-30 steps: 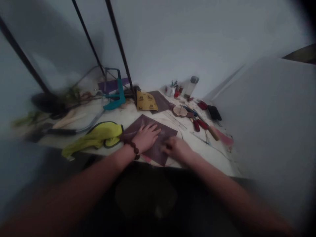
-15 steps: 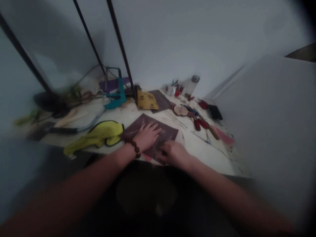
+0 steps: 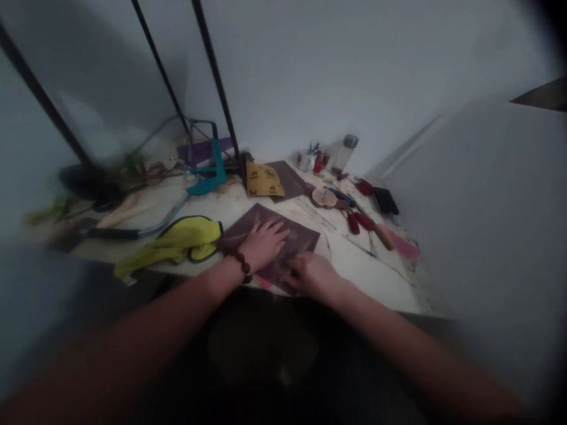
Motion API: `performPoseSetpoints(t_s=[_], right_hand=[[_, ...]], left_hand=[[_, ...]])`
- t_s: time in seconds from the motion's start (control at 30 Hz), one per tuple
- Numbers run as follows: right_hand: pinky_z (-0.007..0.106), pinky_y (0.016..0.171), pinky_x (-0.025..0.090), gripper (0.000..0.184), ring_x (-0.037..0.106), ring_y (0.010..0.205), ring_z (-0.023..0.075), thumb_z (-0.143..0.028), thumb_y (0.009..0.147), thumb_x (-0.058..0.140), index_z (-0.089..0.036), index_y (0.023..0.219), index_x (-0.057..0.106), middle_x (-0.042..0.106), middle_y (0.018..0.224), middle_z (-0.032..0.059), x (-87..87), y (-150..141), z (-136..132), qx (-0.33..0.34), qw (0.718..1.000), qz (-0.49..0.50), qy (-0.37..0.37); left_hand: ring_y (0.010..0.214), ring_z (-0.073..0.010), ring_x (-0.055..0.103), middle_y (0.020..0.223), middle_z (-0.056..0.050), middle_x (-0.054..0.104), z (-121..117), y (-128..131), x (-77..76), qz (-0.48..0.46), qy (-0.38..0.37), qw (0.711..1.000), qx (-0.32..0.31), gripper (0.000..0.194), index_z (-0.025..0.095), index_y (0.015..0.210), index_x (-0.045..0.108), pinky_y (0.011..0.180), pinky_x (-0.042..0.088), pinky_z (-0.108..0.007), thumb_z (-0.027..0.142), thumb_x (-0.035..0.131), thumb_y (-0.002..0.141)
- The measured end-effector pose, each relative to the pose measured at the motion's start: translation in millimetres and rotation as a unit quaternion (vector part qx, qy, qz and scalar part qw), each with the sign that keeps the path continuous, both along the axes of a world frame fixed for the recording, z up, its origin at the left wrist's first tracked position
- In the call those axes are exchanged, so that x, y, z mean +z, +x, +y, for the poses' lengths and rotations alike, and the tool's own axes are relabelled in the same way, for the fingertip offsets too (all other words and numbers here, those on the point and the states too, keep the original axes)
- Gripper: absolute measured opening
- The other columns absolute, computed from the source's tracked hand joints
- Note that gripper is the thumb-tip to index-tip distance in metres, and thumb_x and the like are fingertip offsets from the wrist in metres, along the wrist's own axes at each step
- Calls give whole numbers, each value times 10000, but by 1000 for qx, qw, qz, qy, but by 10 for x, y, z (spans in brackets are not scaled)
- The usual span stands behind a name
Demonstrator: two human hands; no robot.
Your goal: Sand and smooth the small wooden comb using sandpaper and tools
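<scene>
A dark maroon sheet of sandpaper [image 3: 241,227] lies on the near part of the white table. Flat on top of it, fingers spread, rests my left hand [image 3: 264,245], with a brown bead bracelet at the wrist. Just to the right, my right hand [image 3: 314,274] is closed, its fingers curled down against the lower right part of the sheet. Whatever those fingers may hold is hidden by the hand and the dim light. A bit of pink material [image 3: 264,283] shows under the sheet's near edge.
Left of the sheet lies a yellow-green cloth item [image 3: 190,233]. Behind are a yellow-backed sandpaper piece [image 3: 266,182], a teal-handled saw [image 3: 215,174] and a bottle [image 3: 344,154]. To the right sit a ruler [image 3: 316,213], red-handled tools [image 3: 354,223] and a black object [image 3: 386,201].
My right hand's fingertips have shifted very slightly left on the sandpaper. My left hand and the sheet stay in place.
</scene>
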State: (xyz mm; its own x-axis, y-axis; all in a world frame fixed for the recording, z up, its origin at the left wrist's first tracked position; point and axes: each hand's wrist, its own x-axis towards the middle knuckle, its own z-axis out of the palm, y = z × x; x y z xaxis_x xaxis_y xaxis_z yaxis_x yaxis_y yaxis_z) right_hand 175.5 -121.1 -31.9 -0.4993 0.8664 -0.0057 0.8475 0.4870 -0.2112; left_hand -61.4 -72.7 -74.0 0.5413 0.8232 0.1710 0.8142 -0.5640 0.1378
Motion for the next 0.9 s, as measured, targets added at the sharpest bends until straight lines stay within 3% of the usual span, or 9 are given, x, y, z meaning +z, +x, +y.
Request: performPoseSetpoints(t_s=[0.13, 0.3, 0.43, 0.57, 0.7, 0.8, 0.9], right_hand=[[303, 802, 474, 314, 739, 921, 230, -396, 1122, 633, -184, 1031, 846, 828, 1028, 138, 36, 20, 24, -81, 997, -16, 7], [280, 887, 484, 244, 748, 1033, 222, -478, 1041, 770, -247, 1048, 851, 839, 1094, 81, 46, 6, 20, -30, 999, -1, -9], [319, 805, 482, 348, 740, 920, 241, -404, 1126, 628, -173, 978, 842, 827, 1030, 154, 24, 3, 38, -105, 994, -7, 11], [287, 873, 495, 263, 746, 989, 216, -439, 1084, 717, -225, 1030, 860, 838, 1050, 89, -60, -14, -67, -19, 999, 35, -10], [288, 900, 534, 337, 765, 1018, 215, -416, 1086, 728, -230, 1353, 815, 848, 1192, 85, -62, 195, -72, -88, 987, 133, -8], [312, 987, 532, 257, 752, 1061, 221, -324, 1122, 656, -223, 1251, 854, 848, 1165, 87, -47, 327, -52, -89, 986, 137, 11], [358, 1119, 478, 257, 700, 1180, 246, -395, 1098, 719, -214, 1223, 852, 816, 1246, 113, -80, 306, -63, -33, 990, 127, 54]], left_hand=[[1648, -327, 426, 1776, -60, 517, -5, 4, 6, 1, -1, 1000, 4, 505, 324, 1629, 616, 1343, 315, -615, 358, 466, 1149], [1659, -326, 410, 1795, -52, 492, -5, 6, 3, 0, -7, 1000, 2, 517, 340, 1641, 606, 1345, 304, -625, 349, 454, 1147], [1649, -332, 426, 1780, -58, 513, -3, 7, 8, 0, -10, 1000, 6, 512, 333, 1632, 617, 1345, 306, -623, 352, 467, 1142], [1664, -331, 405, 1786, -56, 504, 8, 0, -11, -5, -11, 1000, 2, 516, 350, 1637, 609, 1349, 295, -629, 353, 463, 1142], [1664, -337, 402, 1777, -64, 514, 20, -2, -32, -17, -9, 1000, -2, 524, 359, 1643, 605, 1349, 287, -633, 358, 470, 1136], [1654, -345, 416, 1776, -69, 515, 15, 4, -19, -13, -8, 1000, 0, 517, 334, 1628, 623, 1339, 304, -636, 356, 465, 1137], [1645, -337, 427, 1775, -72, 517, 4, 9, 8, -3, -3, 1000, 1, 513, 308, 1623, 628, 1331, 326, -626, 351, 465, 1138]])
